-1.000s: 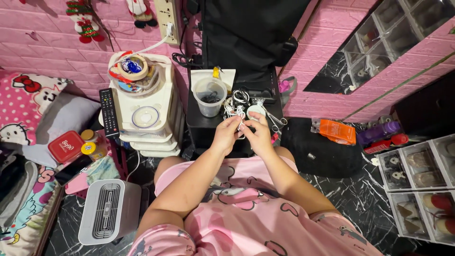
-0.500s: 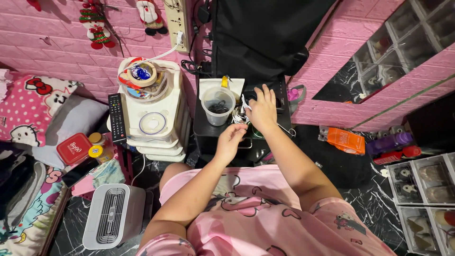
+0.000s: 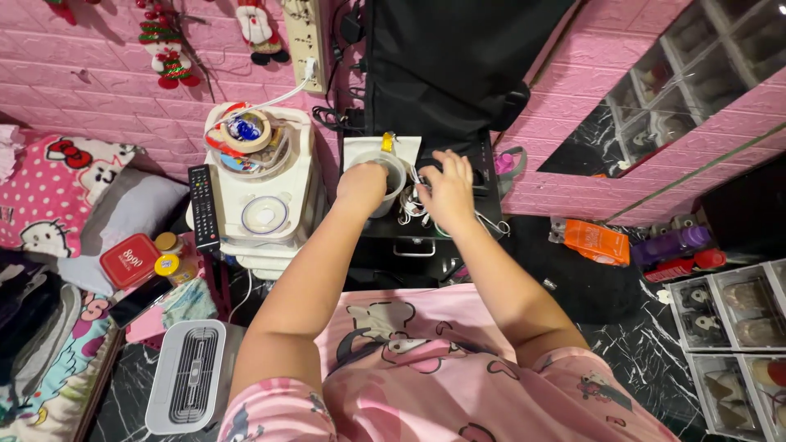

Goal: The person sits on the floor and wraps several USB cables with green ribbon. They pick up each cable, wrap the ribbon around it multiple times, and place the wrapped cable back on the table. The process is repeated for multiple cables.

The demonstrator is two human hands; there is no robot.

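My left hand [image 3: 363, 182] reaches down over the mouth of a clear plastic cup [image 3: 399, 170] that stands on a small black table [image 3: 372, 229]. Its fingertips are hidden at the cup, so what they hold cannot be seen. My right hand [image 3: 449, 188] lies beside the cup with fingers spread, resting on a tangle of white cables [image 3: 408, 206] on the same table. A white card with a yellow clip [image 3: 386, 142] sits just behind the cup.
Left of the table stands a stack of white containers [image 3: 270, 176] with a tape roll [image 3: 246, 128] on top and a black remote [image 3: 201, 206] beside it. A white fan unit [image 3: 192, 376] is on the floor. An orange packet [image 3: 596, 242] and clear shoe boxes [image 3: 729, 311] lie right.
Both hands left the small item held together in front of me. The right went forward onto the cables first, then the left moved up and over the cup.
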